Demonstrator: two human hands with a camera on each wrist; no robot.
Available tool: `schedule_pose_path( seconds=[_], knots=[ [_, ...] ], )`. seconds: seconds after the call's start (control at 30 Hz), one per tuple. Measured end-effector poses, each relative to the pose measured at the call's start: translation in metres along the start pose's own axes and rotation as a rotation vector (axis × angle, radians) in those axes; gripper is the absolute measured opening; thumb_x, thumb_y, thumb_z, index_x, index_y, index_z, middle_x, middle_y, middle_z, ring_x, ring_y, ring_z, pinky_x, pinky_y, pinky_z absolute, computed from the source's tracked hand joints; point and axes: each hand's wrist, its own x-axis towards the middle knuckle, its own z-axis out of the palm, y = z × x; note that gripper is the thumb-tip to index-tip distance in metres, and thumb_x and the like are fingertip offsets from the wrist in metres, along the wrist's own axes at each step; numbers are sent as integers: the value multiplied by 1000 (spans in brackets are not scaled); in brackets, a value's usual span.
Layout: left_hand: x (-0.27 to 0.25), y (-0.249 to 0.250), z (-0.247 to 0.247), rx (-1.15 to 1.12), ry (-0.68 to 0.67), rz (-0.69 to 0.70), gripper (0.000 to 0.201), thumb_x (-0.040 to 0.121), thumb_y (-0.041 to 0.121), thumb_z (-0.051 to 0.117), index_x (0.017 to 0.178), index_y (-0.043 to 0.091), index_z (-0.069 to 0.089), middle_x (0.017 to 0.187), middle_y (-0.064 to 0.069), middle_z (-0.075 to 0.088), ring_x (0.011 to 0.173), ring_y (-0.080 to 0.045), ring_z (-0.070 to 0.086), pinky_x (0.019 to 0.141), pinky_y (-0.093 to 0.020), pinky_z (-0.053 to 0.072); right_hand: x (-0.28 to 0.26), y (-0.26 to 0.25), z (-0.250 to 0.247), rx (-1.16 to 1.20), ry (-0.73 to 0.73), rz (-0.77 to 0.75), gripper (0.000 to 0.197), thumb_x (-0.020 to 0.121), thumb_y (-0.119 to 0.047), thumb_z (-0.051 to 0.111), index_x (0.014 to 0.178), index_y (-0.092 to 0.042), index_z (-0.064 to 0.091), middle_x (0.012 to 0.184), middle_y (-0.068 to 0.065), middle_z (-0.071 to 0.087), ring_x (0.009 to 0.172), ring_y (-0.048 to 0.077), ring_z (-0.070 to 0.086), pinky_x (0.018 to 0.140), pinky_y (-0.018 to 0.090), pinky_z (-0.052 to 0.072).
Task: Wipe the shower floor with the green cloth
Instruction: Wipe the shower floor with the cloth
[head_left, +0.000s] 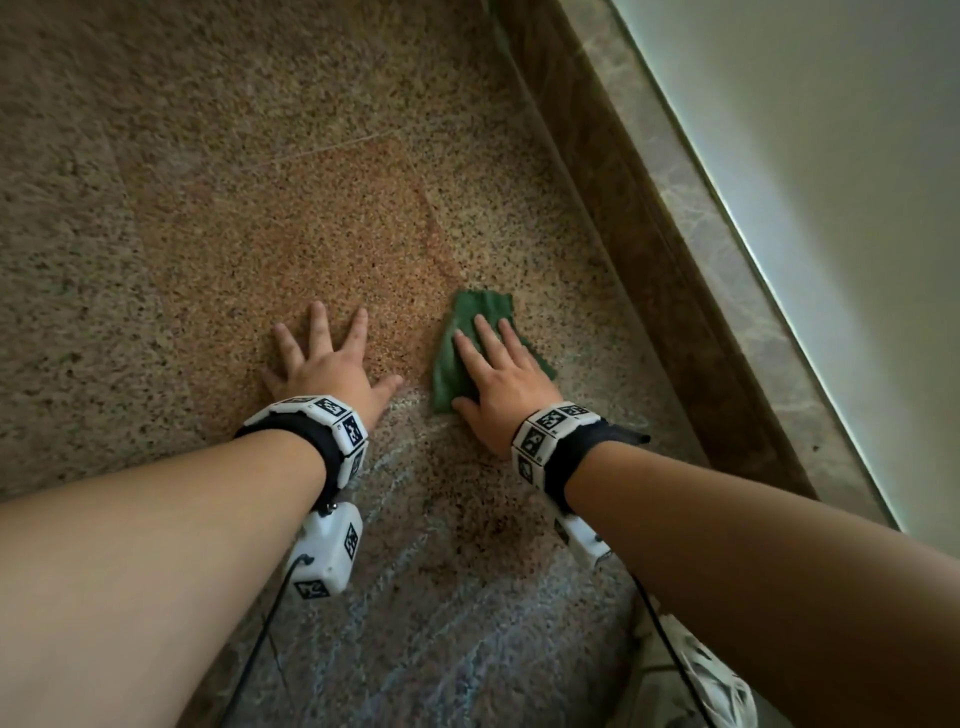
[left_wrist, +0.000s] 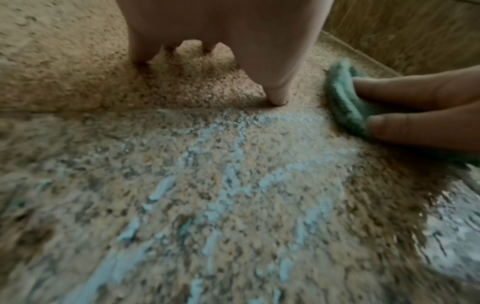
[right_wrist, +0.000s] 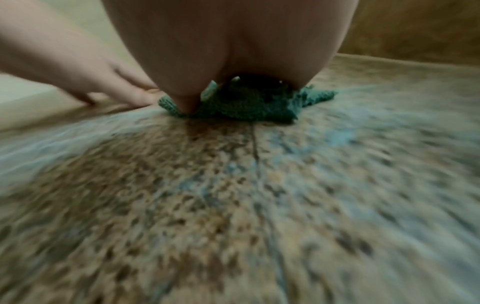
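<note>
The cloth (head_left: 470, 353), dark green and rumpled, lies flat on the floor (head_left: 260, 182) at the centre of the head view, a little to the right, near the brown stone curb (head_left: 649, 234). Our right hand (head_left: 501, 382) lies on top of it, palm down, fingers straight and close together, thumb spread to the left at the cloth's near edge. The hand presses the cloth rather than gripping it; a far corner and the left and right edges of the cloth stick out from under the fingers. From the right wrist view, the cloth (right_wrist: 246, 107) bunches under the palm (right_wrist: 228, 51) and touches the floor all along its near edge.

Just left of the cloth, apart from it, our left hand (head_left: 330, 366) rests flat on bare floor, fingers spread wide and straight, holding nothing. In the left wrist view its thumb (left_wrist: 275, 82) touches the floor, and the cloth (left_wrist: 342, 98) shows at the right under the other hand's fingers (left_wrist: 415, 90).

The floor is speckled tan and brown stone. Pale bluish streaks (left_wrist: 221, 185) cover the area near us, below both wrists; the floor beyond the hands looks plain. Both wrists wear black bands with white marker blocks (head_left: 332, 415). The curb runs diagonally along the right, with a pale wall (head_left: 857, 182) beyond it. A white shoe (head_left: 711, 680) shows at the near right.
</note>
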Motion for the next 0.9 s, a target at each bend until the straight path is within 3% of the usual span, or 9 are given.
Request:
schedule_pose_path(
  seconds=[0.2,0.33,0.43,0.53,0.63,0.9],
  knots=[
    [2,-2,1,-3,-4,-3,86,90,66,53,155,47,-1,164,7,-20,149,-39,-17,117,-65,13,-27,81,-11,128,35,397,78,100,-49,37,156,-26,-11,162,2,-21,149,27,-17,123,45,-1],
    [0,-2,-1,13,-5,2,86,90,66,52,155,47,0,164,6,-19,149,-39,-15,117,-65,12,-28,91,-9,115,55,482,76,102,-44,34,156,-18,-12,163,7,-20,149,31,-16,123,43,-2],
    [-1,-1,-3,14,-19,2,86,91,65,52,155,47,-2,164,5,-20,149,-39,-15,117,-65,11,-30,64,-2,105,83,439,75,101,-45,30,156,-16,-13,162,10,-23,147,36,-21,120,47,-6],
    [0,-1,-3,16,-21,1,86,91,65,51,154,47,-3,164,5,-20,149,-39,-16,117,-65,11,-40,29,10,47,36,244,73,102,-46,27,154,-21,-17,158,8,-31,143,34,-32,119,50,-11],
    [1,0,-2,18,-16,-2,86,91,65,52,155,46,-3,164,5,-20,149,-40,-15,116,-66,11,-45,-9,25,-7,-20,27,72,101,-43,30,155,-24,-13,159,5,-29,143,32,-32,121,52,-6],
    [1,-1,0,21,-6,7,86,91,66,51,155,47,-3,164,5,-21,148,-39,-17,116,-67,10,-40,-8,18,-8,42,-45,67,101,-49,36,157,-30,4,165,0,-10,150,24,-16,121,40,-5]
  ],
)
